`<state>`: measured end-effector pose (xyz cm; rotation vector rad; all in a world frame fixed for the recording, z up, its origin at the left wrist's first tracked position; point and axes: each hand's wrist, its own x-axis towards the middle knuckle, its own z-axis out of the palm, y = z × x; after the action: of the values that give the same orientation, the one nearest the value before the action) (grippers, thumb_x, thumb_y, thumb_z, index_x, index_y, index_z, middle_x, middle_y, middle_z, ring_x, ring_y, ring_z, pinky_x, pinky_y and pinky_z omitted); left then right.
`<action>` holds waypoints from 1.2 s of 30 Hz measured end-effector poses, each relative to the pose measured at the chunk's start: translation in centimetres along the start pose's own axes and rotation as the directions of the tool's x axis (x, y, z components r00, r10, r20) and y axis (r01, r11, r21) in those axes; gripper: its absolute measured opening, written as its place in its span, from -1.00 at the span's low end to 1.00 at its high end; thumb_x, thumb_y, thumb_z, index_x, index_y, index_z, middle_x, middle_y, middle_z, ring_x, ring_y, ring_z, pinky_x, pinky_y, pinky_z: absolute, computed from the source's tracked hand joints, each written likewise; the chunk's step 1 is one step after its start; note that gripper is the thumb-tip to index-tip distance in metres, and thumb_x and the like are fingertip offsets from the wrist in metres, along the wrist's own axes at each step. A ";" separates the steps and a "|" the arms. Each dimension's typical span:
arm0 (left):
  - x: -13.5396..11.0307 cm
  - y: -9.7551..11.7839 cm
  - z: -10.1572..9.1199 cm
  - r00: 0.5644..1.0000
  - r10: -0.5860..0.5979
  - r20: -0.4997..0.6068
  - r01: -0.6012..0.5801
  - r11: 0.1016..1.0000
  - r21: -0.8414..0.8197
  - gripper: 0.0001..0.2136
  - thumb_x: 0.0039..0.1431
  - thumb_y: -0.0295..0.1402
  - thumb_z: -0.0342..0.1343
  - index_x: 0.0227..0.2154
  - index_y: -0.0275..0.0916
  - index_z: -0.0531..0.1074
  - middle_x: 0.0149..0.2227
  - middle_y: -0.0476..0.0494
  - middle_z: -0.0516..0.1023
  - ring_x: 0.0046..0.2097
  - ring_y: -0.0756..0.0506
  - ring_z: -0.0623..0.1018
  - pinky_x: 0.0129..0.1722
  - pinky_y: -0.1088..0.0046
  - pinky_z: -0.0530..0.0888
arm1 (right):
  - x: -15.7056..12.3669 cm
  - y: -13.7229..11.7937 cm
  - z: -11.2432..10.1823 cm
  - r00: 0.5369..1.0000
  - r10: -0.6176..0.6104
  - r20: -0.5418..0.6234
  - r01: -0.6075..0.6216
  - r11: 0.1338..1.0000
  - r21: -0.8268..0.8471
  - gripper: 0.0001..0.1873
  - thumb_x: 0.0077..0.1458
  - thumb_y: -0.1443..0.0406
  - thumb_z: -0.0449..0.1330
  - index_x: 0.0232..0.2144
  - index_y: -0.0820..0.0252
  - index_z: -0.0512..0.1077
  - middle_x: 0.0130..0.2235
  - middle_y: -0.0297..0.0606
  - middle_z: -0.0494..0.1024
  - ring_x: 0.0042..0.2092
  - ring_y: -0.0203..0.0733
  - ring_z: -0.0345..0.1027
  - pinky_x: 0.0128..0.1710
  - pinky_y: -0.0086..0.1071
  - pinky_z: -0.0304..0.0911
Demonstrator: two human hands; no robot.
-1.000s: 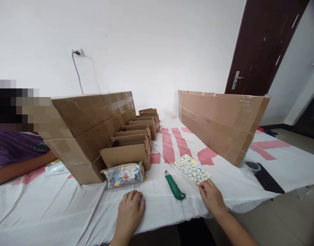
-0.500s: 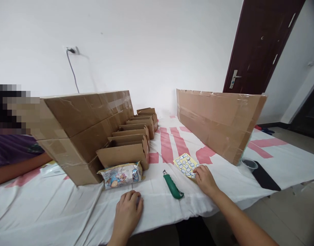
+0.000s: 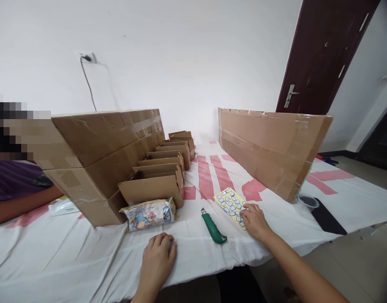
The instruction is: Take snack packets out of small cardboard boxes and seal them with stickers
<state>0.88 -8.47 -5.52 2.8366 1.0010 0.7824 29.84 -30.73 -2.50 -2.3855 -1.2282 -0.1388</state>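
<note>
My right hand (image 3: 255,221) lies over the right edge of a yellow card (image 3: 230,207) printed with several white, blue-outlined shapes. Its fingertips touch the card, and the fingers are loosely spread, not wrapped around it. Left of the card is a green-handled utility knife (image 3: 213,228), its dark tip pointing away from me. My left hand (image 3: 158,256) rests on the cloth near the table's front edge, fingers slightly bent, thumb apart, with nothing visible in it. Just beyond that hand lies a printed plastic packet of wipes (image 3: 150,214), against the nearest cardboard bin.
Several open cardboard bins (image 3: 152,188) run in a row beside a tall cardboard box wall (image 3: 108,155). To the right stands a cardboard panel (image 3: 269,149), near a clear plastic cup (image 3: 308,201) and a black flat object (image 3: 328,219). Another person's arm (image 3: 26,205) rests at far left.
My right hand has shifted slightly right on the yellow card, uncovering more of its near end. My left hand, the knife and the packet stay put; the view tilts slightly.
</note>
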 end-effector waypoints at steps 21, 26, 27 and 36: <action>0.1 0.5 -0.7 0.999 -0.031 0.026 0.032 0.999 -0.030 -0.81 0.18 -0.33 -0.02 -0.30 -0.24 0.48 -0.18 -0.21 0.53 -0.08 -0.25 0.45 -0.11 0.20 0.39 | 8.3 0.4 -0.9 0.937 0.286 0.202 -0.252 0.951 -0.179 -0.71 0.22 0.18 0.14 -0.07 0.22 0.39 0.00 -0.17 0.43 -0.01 -0.10 0.34 -0.01 -0.09 0.27; 0.0 0.6 -0.9 0.999 -0.029 0.014 0.029 0.999 -0.036 -0.82 0.17 -0.33 -0.02 -0.32 -0.22 0.48 -0.19 -0.20 0.54 -0.09 -0.24 0.45 -0.12 0.21 0.39 | 8.0 2.7 -1.0 0.864 0.420 0.279 -0.372 0.904 -0.210 -0.70 0.21 0.15 0.15 -0.10 0.24 0.40 -0.09 -0.20 0.48 -0.16 -0.19 0.41 -0.18 -0.22 0.38; 0.0 0.7 -1.0 1.000 -0.026 0.010 0.026 0.999 -0.035 -0.82 0.17 -0.34 -0.02 -0.32 -0.22 0.48 -0.20 -0.20 0.54 -0.09 -0.24 0.45 -0.13 0.21 0.39 | 8.0 2.7 -0.9 0.862 0.420 0.285 -0.374 0.905 -0.204 -0.69 0.21 0.15 0.15 -0.10 0.25 0.40 -0.10 -0.20 0.48 -0.17 -0.20 0.42 -0.20 -0.23 0.39; 0.0 0.9 -1.2 0.999 -0.038 0.020 0.038 0.998 -0.042 -0.82 0.17 -0.35 -0.02 -0.32 -0.22 0.48 -0.20 -0.19 0.54 -0.09 -0.24 0.45 -0.12 0.22 0.38 | 8.8 0.8 0.1 0.974 0.111 0.198 -0.096 0.992 -0.087 -0.68 0.24 0.22 0.13 0.02 0.17 0.35 0.10 -0.16 0.38 0.04 -0.08 0.33 0.02 -0.06 0.29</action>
<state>0.83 -9.38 -4.29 2.7751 1.0199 0.7623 35.73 -24.48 -0.27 -2.5764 -1.2024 0.0946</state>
